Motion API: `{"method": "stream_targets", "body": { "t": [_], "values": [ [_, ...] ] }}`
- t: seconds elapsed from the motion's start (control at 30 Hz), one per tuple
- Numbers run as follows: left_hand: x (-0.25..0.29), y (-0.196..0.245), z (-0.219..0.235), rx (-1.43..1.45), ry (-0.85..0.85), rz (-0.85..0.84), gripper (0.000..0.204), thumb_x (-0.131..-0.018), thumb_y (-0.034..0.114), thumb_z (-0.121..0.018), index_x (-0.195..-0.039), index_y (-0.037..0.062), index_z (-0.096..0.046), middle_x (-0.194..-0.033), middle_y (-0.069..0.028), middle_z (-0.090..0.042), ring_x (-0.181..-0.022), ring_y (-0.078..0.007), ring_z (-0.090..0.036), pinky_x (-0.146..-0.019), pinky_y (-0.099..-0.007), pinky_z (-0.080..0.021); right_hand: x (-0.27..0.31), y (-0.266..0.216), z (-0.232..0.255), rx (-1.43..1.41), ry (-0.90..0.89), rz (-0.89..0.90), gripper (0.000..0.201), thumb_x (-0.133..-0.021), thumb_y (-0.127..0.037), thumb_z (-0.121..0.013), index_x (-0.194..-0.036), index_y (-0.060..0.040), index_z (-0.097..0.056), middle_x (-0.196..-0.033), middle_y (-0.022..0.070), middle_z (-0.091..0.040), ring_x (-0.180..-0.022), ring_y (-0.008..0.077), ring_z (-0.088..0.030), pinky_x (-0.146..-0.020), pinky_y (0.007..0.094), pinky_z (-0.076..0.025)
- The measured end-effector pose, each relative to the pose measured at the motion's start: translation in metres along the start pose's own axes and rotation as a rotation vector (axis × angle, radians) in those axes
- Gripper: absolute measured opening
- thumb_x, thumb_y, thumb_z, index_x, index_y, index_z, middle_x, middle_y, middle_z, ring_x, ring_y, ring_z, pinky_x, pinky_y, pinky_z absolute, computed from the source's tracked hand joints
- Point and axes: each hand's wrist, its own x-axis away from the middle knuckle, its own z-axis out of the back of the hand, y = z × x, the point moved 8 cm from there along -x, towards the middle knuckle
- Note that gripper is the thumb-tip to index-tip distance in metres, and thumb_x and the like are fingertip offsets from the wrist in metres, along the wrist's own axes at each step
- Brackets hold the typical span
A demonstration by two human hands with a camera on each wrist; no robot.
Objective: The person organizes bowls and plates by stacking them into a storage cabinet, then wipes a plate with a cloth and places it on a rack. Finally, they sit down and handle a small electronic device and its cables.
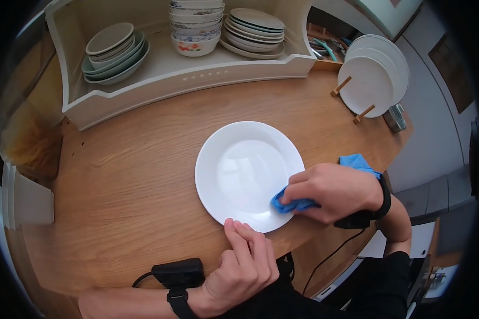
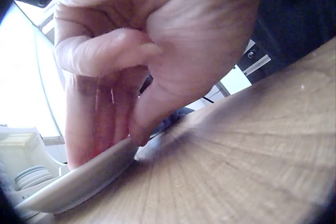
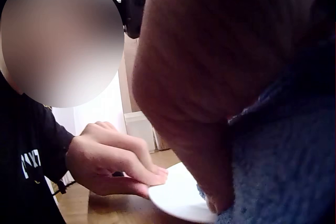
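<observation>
A white plate (image 1: 239, 165) lies on the wooden table near its front edge. My left hand (image 1: 246, 260) pinches the plate's near rim, fingers on top; in the left wrist view the thumb (image 2: 144, 124) sits at the underside of the rim. My right hand (image 1: 338, 192) grips a bunched blue cloth (image 1: 298, 204) and presses it on the plate's right side near the rim. Another part of the cloth hangs out behind the hand. In the right wrist view the cloth (image 3: 283, 166) fills the lower right, and the left hand (image 3: 113, 155) holds the rim opposite.
A cream rack (image 1: 197, 77) at the back holds stacked bowls (image 1: 196, 32), a stack of plates (image 1: 255, 32) and green-grey dishes (image 1: 117, 53). White plates (image 1: 367, 80) stand in a wooden holder at the back right. White containers (image 1: 32, 199) are at the left edge.
</observation>
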Motion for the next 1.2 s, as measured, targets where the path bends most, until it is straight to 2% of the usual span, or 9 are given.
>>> {"method": "stream_targets", "body": {
  "t": [0.13,0.23,0.33,0.53,0.63,0.7,0.93,1.13,1.2],
  "values": [
    [-0.002,-0.003,0.004,0.037,0.021,-0.005,0.017,-0.082,0.004,-0.060,-0.079,-0.0073,-0.072,-0.078,-0.0200,-0.067,-0.083,-0.0332,-0.074,-0.045,-0.0219,-0.035,-0.013,-0.015,-0.010,-0.009,-0.035,0.051,0.020,-0.085,-0.007,-0.068,-0.104,-0.0007,-0.067,-0.094,0.0177,-0.067,-0.087,0.0403,-0.065,-0.076,0.0461,-0.052],
    [-0.002,-0.004,0.002,0.116,-0.003,-0.020,0.019,-0.081,0.008,-0.059,-0.077,-0.0066,-0.071,-0.081,-0.0209,-0.067,-0.084,-0.0309,-0.071,-0.046,-0.0233,-0.033,-0.026,-0.023,-0.014,0.024,-0.019,0.133,0.021,-0.086,-0.005,-0.067,-0.107,-0.0036,-0.064,-0.094,0.0125,-0.064,-0.082,0.0369,-0.065,-0.068,0.0437,-0.053],
    [-0.001,-0.002,0.002,0.115,0.097,-0.062,0.021,-0.079,0.011,-0.058,-0.075,-0.0055,-0.070,-0.080,-0.0198,-0.065,-0.081,-0.0282,-0.067,-0.046,-0.0245,-0.032,-0.038,-0.028,-0.015,-0.003,-0.001,0.168,0.022,-0.085,-0.004,-0.067,-0.107,-0.0046,-0.061,-0.096,0.0125,-0.062,-0.077,0.0373,-0.064,-0.065,0.0443,-0.051],
    [-0.002,0.001,0.000,0.172,0.055,-0.121,0.021,-0.077,0.015,-0.058,-0.072,-0.0036,-0.067,-0.073,-0.0166,-0.060,-0.074,-0.0288,-0.063,-0.052,-0.0255,-0.043,-0.067,-0.052,-0.013,-0.011,0.004,0.284,0.025,-0.079,-0.004,-0.068,-0.102,-0.0056,-0.058,-0.096,0.0106,-0.056,-0.071,0.0354,-0.062,-0.060,0.0437,-0.050],
    [-0.003,-0.001,0.004,0.157,0.045,-0.099,0.022,-0.076,0.015,-0.058,-0.072,-0.0047,-0.067,-0.073,-0.0173,-0.060,-0.073,-0.0295,-0.062,-0.054,-0.0267,-0.048,-0.085,-0.060,-0.011,0.093,0.031,0.296,0.020,-0.075,-0.002,-0.067,-0.095,-0.0027,-0.062,-0.090,0.0154,-0.058,-0.074,0.0376,-0.066,-0.063,0.0466,-0.051],
    [-0.003,0.000,0.002,0.188,-0.006,-0.117,0.024,-0.075,0.015,-0.059,-0.076,-0.0072,-0.069,-0.074,-0.0184,-0.062,-0.072,-0.0284,-0.062,-0.053,-0.0265,-0.047,-0.098,-0.056,-0.009,0.100,0.068,0.319,0.020,-0.076,-0.001,-0.066,-0.095,-0.0029,-0.062,-0.090,0.0156,-0.058,-0.075,0.0382,-0.066,-0.063,0.0470,-0.051],
    [-0.005,-0.003,-0.004,0.165,-0.003,-0.094,0.027,-0.076,0.013,-0.060,-0.082,-0.0101,-0.072,-0.076,-0.0183,-0.066,-0.071,-0.0255,-0.063,-0.052,-0.0240,-0.045,-0.119,-0.031,0.016,0.143,0.221,0.329,0.022,-0.075,0.008,-0.062,-0.094,-0.0034,-0.063,-0.090,0.0160,-0.059,-0.079,0.0387,-0.065,-0.066,0.0467,-0.051],
    [-0.013,-0.010,0.005,0.147,-0.007,-0.158,0.025,-0.076,0.011,-0.061,-0.083,-0.0108,-0.071,-0.073,-0.0174,-0.066,-0.068,-0.0243,-0.064,-0.050,-0.0222,-0.044,-0.111,-0.005,0.034,0.260,0.266,0.205,0.018,-0.079,0.004,-0.060,-0.095,-0.0030,-0.065,-0.089,0.0159,-0.060,-0.082,0.0379,-0.064,-0.069,0.0454,-0.052],
    [-0.014,-0.011,0.006,0.172,0.019,-0.141,0.023,-0.078,0.011,-0.063,-0.083,-0.0107,-0.071,-0.073,-0.0172,-0.066,-0.067,-0.0236,-0.063,-0.050,-0.0221,-0.043,-0.104,0.007,0.044,0.358,0.359,0.179,0.016,-0.082,0.001,-0.065,-0.096,-0.0057,-0.066,-0.091,0.0114,-0.061,-0.077,0.0338,-0.064,-0.066,0.0412,-0.052]
  ]
}}
